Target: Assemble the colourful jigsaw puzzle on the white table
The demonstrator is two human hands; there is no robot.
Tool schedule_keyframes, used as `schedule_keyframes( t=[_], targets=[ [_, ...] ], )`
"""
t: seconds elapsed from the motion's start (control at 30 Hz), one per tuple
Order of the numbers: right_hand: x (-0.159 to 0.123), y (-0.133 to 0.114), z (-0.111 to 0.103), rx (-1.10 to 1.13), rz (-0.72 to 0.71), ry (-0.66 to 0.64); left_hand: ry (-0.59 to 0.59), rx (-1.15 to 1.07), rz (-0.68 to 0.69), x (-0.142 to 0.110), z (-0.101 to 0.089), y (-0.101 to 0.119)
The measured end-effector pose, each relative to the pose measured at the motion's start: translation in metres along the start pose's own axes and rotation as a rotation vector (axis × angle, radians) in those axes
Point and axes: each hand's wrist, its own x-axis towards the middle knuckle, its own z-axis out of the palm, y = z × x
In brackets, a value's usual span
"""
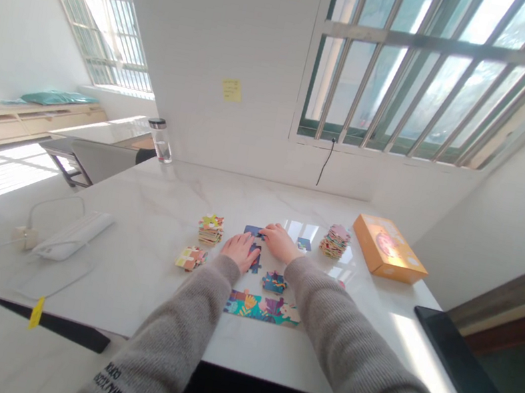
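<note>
Dark blue jigsaw puzzle pieces (252, 230) lie on the white table in front of me, joined at least in part. My left hand (239, 250) rests over their left side, fingers stretched out and lying on the pieces, hiding part of them. At their upper right, my right hand (279, 241) has its fingertips closed at the edge of a dark blue piece. Just below the hands sits a small heap of blue puzzle pieces (274, 283). Nearest me is a joined strip of colourful puzzle pieces (263, 308). A single puzzle piece (303, 244) lies right of my right hand.
Stacks of puzzle pieces stand at left (210, 229) and right (334, 242), with a lower pile (191, 258) at left. An orange box (388, 248) and a black tablet-like slab (462, 360) are at right. A white power strip (75, 235) with cable lies left; a bottle (160, 140) stands behind.
</note>
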Motion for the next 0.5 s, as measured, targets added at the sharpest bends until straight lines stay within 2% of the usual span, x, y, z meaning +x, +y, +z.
schedule_keyframes(
  t=[0.2,0.37,0.5],
  targets=[
    [-0.009,0.02,-0.019,0.007,0.019,0.004,-0.009,0.007,-0.003,-0.002,-0.004,0.003],
    [-0.039,0.041,-0.035,-0.001,0.085,-0.019,-0.004,0.008,0.004,-0.002,-0.004,0.002],
    [-0.06,0.04,-0.037,0.002,0.078,-0.036,-0.01,0.021,0.01,-0.002,-0.004,0.001]
  ],
)
